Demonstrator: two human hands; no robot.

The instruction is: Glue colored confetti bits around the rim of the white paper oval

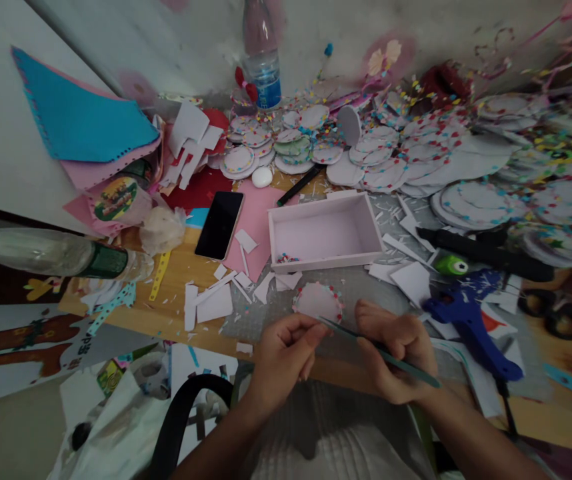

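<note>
My right hand (399, 350) grips a slim, dark green, strip-like piece (391, 360), tapered and paler at its left tip; its exact kind is unclear. The strip slants from the fingertips of my left hand (289, 353) back across my right palm. Thumb and fingers of my left hand are pinched together at that tip, and whatever lies between them is too small to make out. Just beyond both hands, a round white disc (319, 301) edged with red and light blue bits lies on the mat. Behind it stands an open white box (326, 233) with small coloured bits in its near left corner.
A blue glue gun (476, 327), black-handled scissors (553, 313) and a green punch (451, 265) lie right. Left are a phone (220, 225), paper scraps (215, 303) and a plastic bottle (101, 259). Decorated discs (481, 203) pile along the back near an upright bottle (266, 73).
</note>
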